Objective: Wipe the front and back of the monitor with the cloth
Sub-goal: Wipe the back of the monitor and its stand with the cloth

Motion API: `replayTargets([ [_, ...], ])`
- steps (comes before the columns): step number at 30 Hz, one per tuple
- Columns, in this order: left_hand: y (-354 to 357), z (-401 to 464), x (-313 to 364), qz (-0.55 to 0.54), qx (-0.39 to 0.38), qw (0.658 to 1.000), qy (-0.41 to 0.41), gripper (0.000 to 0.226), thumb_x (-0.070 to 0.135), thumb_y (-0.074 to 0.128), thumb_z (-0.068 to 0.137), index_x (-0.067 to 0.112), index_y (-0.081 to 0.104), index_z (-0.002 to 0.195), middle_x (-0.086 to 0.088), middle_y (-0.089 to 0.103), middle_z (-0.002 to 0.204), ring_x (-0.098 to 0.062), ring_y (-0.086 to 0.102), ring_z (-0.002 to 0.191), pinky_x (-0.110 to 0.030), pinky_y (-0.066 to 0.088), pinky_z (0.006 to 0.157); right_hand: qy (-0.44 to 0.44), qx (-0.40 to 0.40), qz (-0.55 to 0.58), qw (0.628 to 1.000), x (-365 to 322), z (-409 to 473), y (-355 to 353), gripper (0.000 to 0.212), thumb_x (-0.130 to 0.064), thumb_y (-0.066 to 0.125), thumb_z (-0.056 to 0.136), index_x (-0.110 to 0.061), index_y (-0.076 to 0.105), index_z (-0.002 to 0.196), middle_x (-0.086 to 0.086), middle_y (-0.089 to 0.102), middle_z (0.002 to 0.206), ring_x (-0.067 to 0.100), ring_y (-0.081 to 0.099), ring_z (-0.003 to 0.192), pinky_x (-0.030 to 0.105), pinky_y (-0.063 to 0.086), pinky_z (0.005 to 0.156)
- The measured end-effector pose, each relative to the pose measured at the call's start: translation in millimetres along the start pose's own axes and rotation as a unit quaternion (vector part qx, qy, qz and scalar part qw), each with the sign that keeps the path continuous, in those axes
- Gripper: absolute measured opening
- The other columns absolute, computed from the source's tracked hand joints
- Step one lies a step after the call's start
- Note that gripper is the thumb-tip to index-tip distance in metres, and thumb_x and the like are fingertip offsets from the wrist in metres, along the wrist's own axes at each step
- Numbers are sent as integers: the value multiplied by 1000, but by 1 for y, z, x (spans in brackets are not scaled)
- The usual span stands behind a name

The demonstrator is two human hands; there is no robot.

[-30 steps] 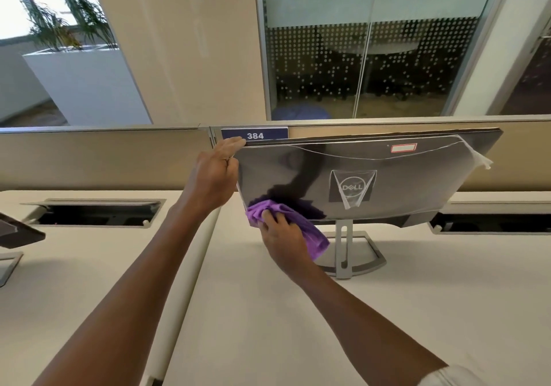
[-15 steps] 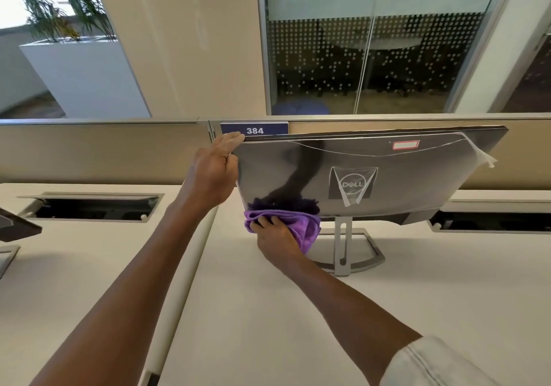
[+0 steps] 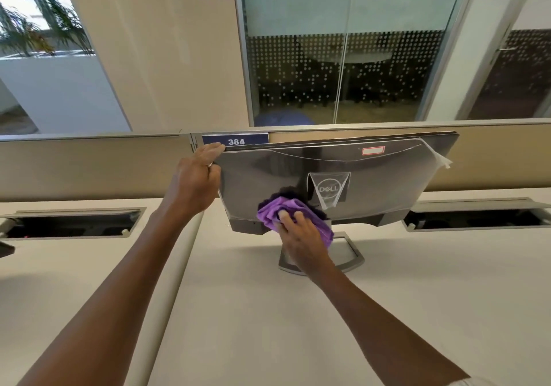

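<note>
The monitor (image 3: pixel 372 188) stands on a white desk with its glossy grey back toward me, a Dell logo in the middle and clear film peeling at its top right corner. My left hand (image 3: pixel 195 179) grips its upper left corner, fingers over the top edge. My right hand (image 3: pixel 301 236) presses a bunched purple cloth (image 3: pixel 278 211) against the lower middle of the back, just left of the logo. The screen side is hidden.
The monitor's silver stand (image 3: pixel 351 254) sits on the desk (image 3: pixel 268 326) behind my right hand. Open cable trays (image 3: pixel 74 224) lie at left and right (image 3: pixel 477 215). A beige partition (image 3: pixel 89 167) with a "384" label runs behind. Another monitor's edge (image 3: pixel 4 248) shows far left.
My right hand has slid the cloth rightward along the lower back of the monitor, from near its left corner toward the logo. My left hand keeps its hold on the corner.
</note>
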State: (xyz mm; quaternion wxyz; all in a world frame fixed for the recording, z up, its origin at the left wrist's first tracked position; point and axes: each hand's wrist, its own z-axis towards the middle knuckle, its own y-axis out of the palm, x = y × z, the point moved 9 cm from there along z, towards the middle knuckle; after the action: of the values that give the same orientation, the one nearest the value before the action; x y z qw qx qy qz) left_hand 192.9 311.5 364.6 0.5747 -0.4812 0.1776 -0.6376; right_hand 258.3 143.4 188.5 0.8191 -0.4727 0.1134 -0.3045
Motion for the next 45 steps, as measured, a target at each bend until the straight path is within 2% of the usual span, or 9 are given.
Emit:
replayTargets([
  [7,1,-2,3,1,-16,1000,-4,47,4,40,94,13,51,138,-4,45,147,-23,42,135,-29,26,114,300,54,92,948,85,-41,-1,56,-8,78,78,-6,49,126,21,50,123,31,58,99,38,60,73],
  [11,-1,-5,7,1,-20,1000,-2,47,4,39,94,11,49,140,-5,43,149,-23,38,138,-26,23,114,496,148,267,813,90,-48,-8,49,-13,64,90,-2,43,132,20,48,127,32,57,104,44,58,82],
  [18,2,-4,10,-6,-25,1000,-6,47,4,37,95,9,47,141,-6,41,150,-23,36,139,-23,21,113,302,117,372,870,-3,16,-15,34,11,51,82,-5,55,111,12,51,112,25,55,97,26,50,79],
  [23,9,-15,5,-36,-33,999,-14,56,10,36,93,9,33,149,-7,25,157,-21,20,146,-28,17,116,291,66,488,820,-25,30,-28,41,7,48,87,-11,57,123,1,57,111,9,53,96,0,41,77],
  [28,35,-75,12,-135,15,984,-114,57,14,51,95,4,30,147,-12,35,151,-29,35,138,-28,26,109,294,49,503,811,-28,28,-56,41,-1,51,90,-11,54,130,-1,58,115,9,55,96,15,52,85],
  [31,66,-109,15,-280,-12,930,-236,43,36,49,97,10,48,132,-1,62,118,-21,61,101,-30,50,83,231,40,501,833,-39,33,-79,42,-15,57,95,-7,51,136,5,58,124,12,57,103,13,49,85],
  [34,84,-121,18,-439,-10,834,-334,41,50,50,93,18,62,117,-4,70,102,-23,68,94,-39,57,84,210,-42,517,829,-48,29,-86,54,-17,62,92,-17,44,143,2,53,130,17,56,114,26,52,92],
  [40,83,-121,17,-541,5,731,-415,29,38,60,91,12,67,102,-11,72,94,-28,69,88,-40,56,81,195,-155,662,707,-33,21,-105,42,-11,64,82,-23,66,123,-1,70,113,15,66,105,38,53,96],
  [45,30,-97,14,-427,173,794,-397,27,37,65,88,11,58,81,-8,64,87,-27,62,83,-38,52,76,197,104,264,938,47,40,-167,38,-21,56,92,-10,60,128,5,64,125,17,56,116,32,46,103],
])
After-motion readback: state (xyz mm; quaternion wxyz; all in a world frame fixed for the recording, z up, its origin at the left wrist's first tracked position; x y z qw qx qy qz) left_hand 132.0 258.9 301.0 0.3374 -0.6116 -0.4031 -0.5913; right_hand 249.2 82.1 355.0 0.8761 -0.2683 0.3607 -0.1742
